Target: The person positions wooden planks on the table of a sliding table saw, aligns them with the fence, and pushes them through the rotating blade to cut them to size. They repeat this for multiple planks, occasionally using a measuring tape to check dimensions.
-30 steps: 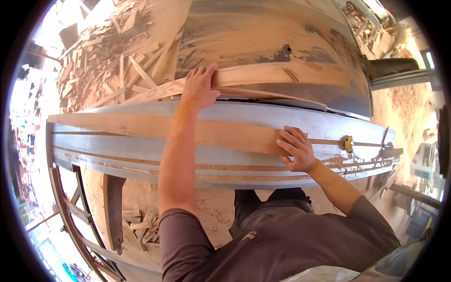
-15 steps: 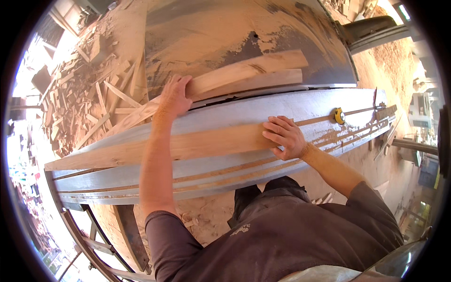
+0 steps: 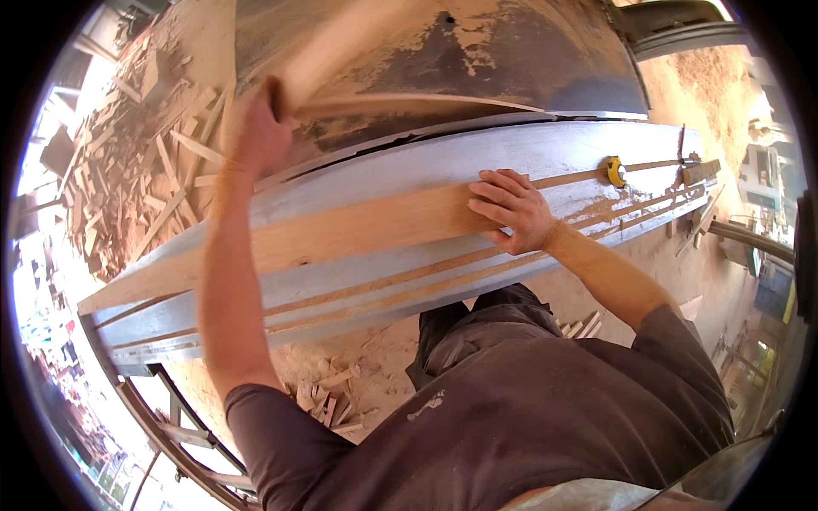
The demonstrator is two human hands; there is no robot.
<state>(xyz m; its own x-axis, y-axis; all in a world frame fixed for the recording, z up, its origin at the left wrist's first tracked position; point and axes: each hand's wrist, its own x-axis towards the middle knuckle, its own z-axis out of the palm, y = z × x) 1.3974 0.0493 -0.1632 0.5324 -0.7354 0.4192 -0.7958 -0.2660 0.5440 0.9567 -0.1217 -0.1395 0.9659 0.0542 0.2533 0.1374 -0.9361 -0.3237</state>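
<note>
A long pale wooden board (image 3: 366, 223) lies along the grey metal sliding table (image 3: 579, 145) in front of me. My right hand (image 3: 514, 211) is closed over the board's right end, fingers on top and thumb at the near edge. Farther off, my left hand (image 3: 262, 134) is smeared by motion above the dark, dusty tabletop (image 3: 503, 60). It grips the near end of a second wooden board (image 3: 341, 47), also blurred, which slants up and away to the right. A thin wooden strip (image 3: 426, 104) lies on the dark tabletop beside the gap.
A yellow tape measure (image 3: 615, 172) sits on the sliding table, right of my right hand. Wood offcuts (image 3: 162, 162) are heaped at the far left. More scraps (image 3: 328, 400) lie on the floor near me. A metal frame (image 3: 175, 426) stands below the table's left end.
My left hand has lifted the second board and swung it away from me, leaving the thin strip behind. My right hand still holds the long board.
</note>
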